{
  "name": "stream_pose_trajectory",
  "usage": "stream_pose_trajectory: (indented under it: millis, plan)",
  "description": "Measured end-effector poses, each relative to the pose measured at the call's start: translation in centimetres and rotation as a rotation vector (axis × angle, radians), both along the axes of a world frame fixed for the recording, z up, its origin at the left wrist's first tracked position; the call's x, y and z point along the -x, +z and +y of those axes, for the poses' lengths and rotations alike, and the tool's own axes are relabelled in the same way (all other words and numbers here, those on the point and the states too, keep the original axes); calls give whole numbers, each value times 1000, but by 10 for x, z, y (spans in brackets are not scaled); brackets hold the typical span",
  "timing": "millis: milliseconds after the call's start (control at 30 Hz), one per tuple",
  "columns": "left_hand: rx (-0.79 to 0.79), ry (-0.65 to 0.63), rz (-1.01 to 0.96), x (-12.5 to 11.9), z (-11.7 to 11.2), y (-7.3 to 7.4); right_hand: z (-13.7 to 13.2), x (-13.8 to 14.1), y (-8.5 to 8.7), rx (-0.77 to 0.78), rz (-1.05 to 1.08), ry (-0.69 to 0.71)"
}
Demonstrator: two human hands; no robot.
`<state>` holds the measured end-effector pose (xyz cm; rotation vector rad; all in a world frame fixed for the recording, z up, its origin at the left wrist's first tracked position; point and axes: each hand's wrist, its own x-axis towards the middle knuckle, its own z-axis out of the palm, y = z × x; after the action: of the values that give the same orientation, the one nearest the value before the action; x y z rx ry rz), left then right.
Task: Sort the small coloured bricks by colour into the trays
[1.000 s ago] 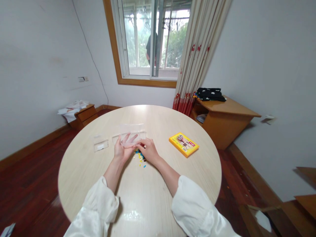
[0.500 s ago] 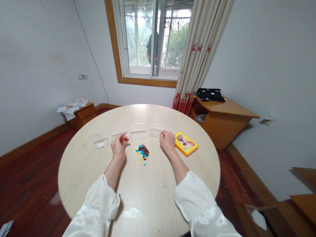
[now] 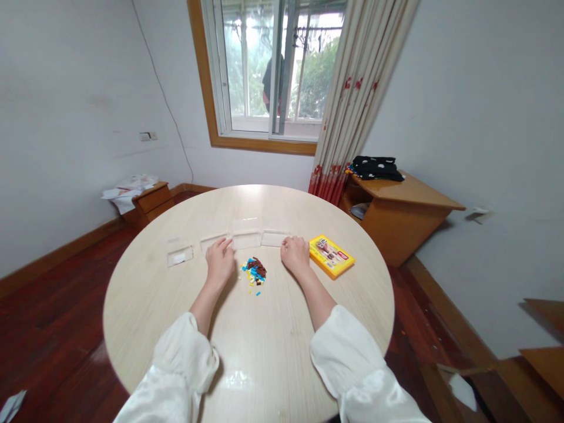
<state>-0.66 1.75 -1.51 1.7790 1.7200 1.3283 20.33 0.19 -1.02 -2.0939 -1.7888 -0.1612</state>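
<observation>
My left hand (image 3: 220, 261) hovers over the table with its fingers apart and nothing in them, in front of a clear plastic box (image 3: 207, 244). My right hand (image 3: 295, 254) is closed at the right end of another clear plastic box (image 3: 275, 238); its fingertips are partly hidden. Between these two stands a third clear box (image 3: 247, 240). A small heap of tiny building bricks (image 3: 255, 270) in brown, blue, yellow and white lies between my hands, with a few loose bits in front of it.
One more clear box (image 3: 180, 257) sits at the left. A yellow packet (image 3: 331, 257) lies just right of my right hand on the round table (image 3: 259, 352). Behind are a window, a curtain (image 3: 352, 100) and a wooden cabinet (image 3: 405, 205) with dark cloth on top.
My right hand has moved slightly left, and the clear box at it has shifted left toward the middle box. My left hand has moved to the right.
</observation>
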Motion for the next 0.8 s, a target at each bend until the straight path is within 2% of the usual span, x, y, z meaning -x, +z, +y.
stream_pose_trajectory:
  millis: [100,200,500,800]
  plan:
    - [88,-17,263,-6,-6,-1,0,3,-2,14,0,29]
    - [171,-40,393,-8,-8,-3,1,6,-4,20,20,59]
    - [233,-74,519,-8,-10,-4,3,10,-9,20,45,123]
    - [223,-67,622,-8,-9,-4,4,6,-8,-19,29,71]
